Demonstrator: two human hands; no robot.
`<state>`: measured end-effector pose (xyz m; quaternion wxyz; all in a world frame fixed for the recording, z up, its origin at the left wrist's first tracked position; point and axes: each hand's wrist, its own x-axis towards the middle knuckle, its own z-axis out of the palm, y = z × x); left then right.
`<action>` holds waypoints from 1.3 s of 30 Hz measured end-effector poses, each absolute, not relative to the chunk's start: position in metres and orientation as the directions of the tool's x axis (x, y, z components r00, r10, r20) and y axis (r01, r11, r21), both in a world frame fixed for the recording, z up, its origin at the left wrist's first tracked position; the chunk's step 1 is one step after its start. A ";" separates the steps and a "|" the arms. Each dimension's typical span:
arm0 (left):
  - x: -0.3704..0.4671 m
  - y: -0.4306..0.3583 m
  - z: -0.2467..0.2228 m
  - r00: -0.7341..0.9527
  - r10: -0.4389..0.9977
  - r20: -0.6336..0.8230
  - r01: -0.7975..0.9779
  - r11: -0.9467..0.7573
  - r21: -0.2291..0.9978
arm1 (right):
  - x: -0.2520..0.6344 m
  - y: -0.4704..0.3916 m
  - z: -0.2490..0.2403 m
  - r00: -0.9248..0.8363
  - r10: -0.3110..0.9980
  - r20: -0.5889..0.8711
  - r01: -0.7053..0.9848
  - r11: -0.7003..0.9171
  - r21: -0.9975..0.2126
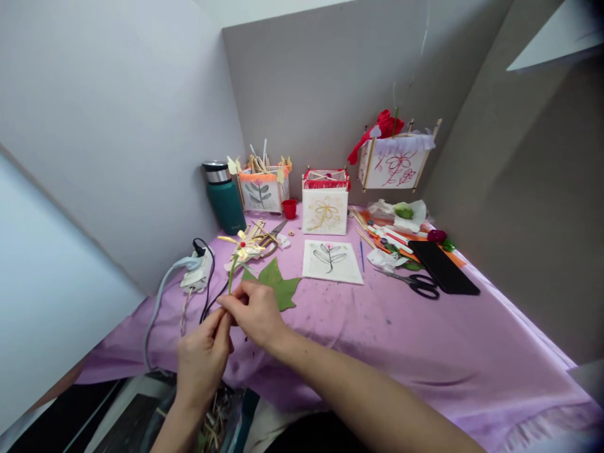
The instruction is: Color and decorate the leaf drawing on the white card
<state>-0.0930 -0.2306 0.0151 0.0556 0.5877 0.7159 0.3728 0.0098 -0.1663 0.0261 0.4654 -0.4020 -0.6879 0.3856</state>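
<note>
A handmade flower (242, 245) with pale yellow petals and a red centre stands upright on a thin green stem (232, 274). My left hand (205, 346) is closed in a pinch around the stem's lower end. Just above it, the fingers of my right hand (255, 313) also pinch the stem, touching my left fingertips. The stem's bottom is hidden by my fingers. Behind my right hand shows a large green lobed leaf (279, 286); whether it touches the hand I cannot tell.
Brown-handled scissors (274, 242) lie behind the flower. A white power strip (198, 272) and a green bottle (225, 201) stand left. Decorated boxes (324, 211) and a painted square (333, 263) are at centre. Black scissors (415, 283) and a black phone (443, 267) lie right.
</note>
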 end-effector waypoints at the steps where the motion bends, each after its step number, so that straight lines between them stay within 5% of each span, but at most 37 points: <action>1: -0.094 -0.224 0.018 -0.287 0.874 0.393 0.850 0.042 0.525 | 0.012 -0.164 0.026 -0.252 0.913 0.320 0.182 0.369 -0.911; 6: -0.111 -0.175 0.046 -0.316 0.778 0.543 0.949 0.248 0.196 | 0.033 -0.156 0.018 -0.302 0.901 0.311 0.268 0.393 -0.880; 11: -0.127 -0.130 0.054 -0.235 0.882 0.408 0.947 0.302 -0.107 | 0.070 -0.155 0.006 -0.305 0.862 0.405 0.431 0.504 -0.748; 14: -0.131 -0.124 0.047 -0.186 0.950 0.252 0.961 0.229 -0.154 | 0.094 -0.157 0.002 -0.330 0.835 0.441 0.532 0.551 -0.643; 16: -0.129 -0.129 0.043 -0.217 0.935 0.279 0.954 0.264 -0.140 | 0.105 -0.158 -0.001 -0.381 0.805 0.454 0.605 0.588 -0.536; 20: -0.110 -0.150 0.033 -0.161 0.858 0.487 0.979 0.203 -0.033 | 0.111 -0.157 -0.011 -0.461 0.778 0.428 0.716 0.610 -0.338; 24: -0.087 -0.166 0.009 0.307 0.887 0.344 0.920 -0.369 0.131 | 0.108 -0.156 -0.020 -0.471 0.771 0.430 0.739 0.610 -0.286; 26: -0.079 -0.171 -0.001 0.365 0.861 0.353 0.888 -0.436 0.145 | 0.107 -0.158 -0.021 -0.434 0.784 0.444 0.728 0.596 -0.340; 33: -0.077 -0.171 0.015 0.106 0.865 0.491 0.914 -0.279 0.294 | 0.114 -0.143 0.003 -0.358 0.795 0.490 0.585 0.600 -0.546; 36: -0.086 -0.164 0.029 -0.216 0.840 0.498 0.809 -0.131 0.573 | 0.124 -0.107 0.022 -0.285 0.826 0.485 0.657 0.537 -0.528; 39: -0.093 -0.159 0.026 -0.438 0.830 0.347 0.472 -0.116 0.874 | 0.126 -0.060 0.035 -0.301 0.869 0.393 0.796 0.456 -0.399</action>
